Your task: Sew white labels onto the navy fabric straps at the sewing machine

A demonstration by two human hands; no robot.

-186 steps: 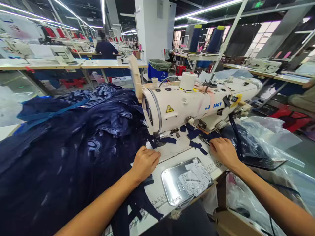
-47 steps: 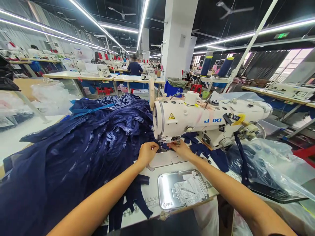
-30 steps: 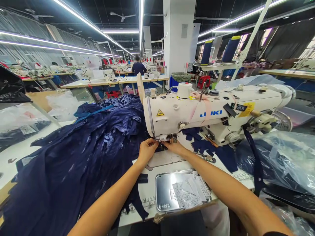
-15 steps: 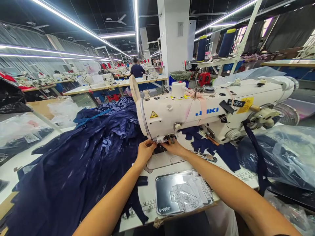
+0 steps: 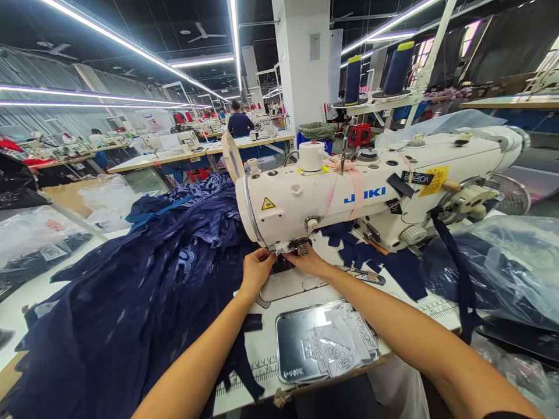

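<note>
A white JUKI sewing machine (image 5: 279, 203) stands across the table, its needle area low at the left end. There my left hand (image 5: 258, 270) is closed in a pinch on navy fabric, just left of the presser foot. My right hand (image 5: 311, 261) reaches to the other side of the needle, beside a round metal dial (image 5: 302, 247). Its fingers are bent together and partly hidden by the machine, so what they grip is unclear. The large navy garment (image 5: 131, 297), with pale blue embroidery, lies heaped on the left against the machine.
In front lies a shiny metal tray (image 5: 290, 331) with several white printed labels (image 5: 340, 349). Navy scraps (image 5: 360, 254) and small thread snips (image 5: 369, 276) sit right of the needle. Plastic-bagged fabric (image 5: 510, 273) crowds the right side; two navy thread cones (image 5: 399, 68) stand behind.
The view has shifted slightly, so the machine sits a little further left and higher in the frame. Both hands stay at the needle area with almost the same grip.
</note>
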